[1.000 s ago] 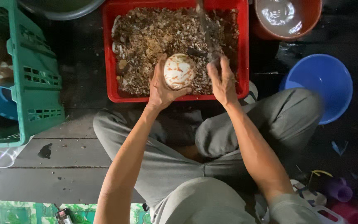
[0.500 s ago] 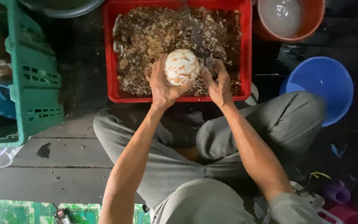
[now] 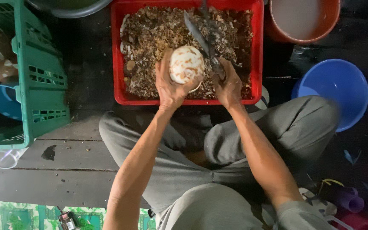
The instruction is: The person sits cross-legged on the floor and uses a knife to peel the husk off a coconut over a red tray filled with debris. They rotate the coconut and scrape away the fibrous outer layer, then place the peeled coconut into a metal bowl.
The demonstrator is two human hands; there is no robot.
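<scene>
Head view, left hand [image 3: 172, 87]: cupped under a peeled coconut [image 3: 186, 64], fingers [image 3: 163, 64] spread round its near and left side, thumb side at the lower right; closed firmly on the ball, held above the red crate [image 3: 118, 51].

Head view, right hand [image 3: 228, 85]: wrapped tight round the handle of a knife [image 3: 199, 34]; blade angled up and left from the fingers, passing just beside the coconut's upper right.

Coconut, place: between the two hands, touching the left fingers, just left of the right fingers, over the brown shavings [image 3: 150, 38] filling the crate.

Coconut, handling (judged): hard and stiff, fairly heavy for one hand, round and likely slick where pared pale; prone to roll in the palm. Best hold: a deep cup from below with fingers well apart, kept clear of the blade side.

Knife, handling (judged): rigid, sharp; hold at the handle only.

Beyond the fingers: orange bucket [image 3: 305, 21] far right of the right hand, blue basin [image 3: 337, 89] to its right and nearer the body.

Left of the left fingers: green crate [image 3: 43, 85], well apart, on the dark plank floor [image 3: 77, 157].
</scene>
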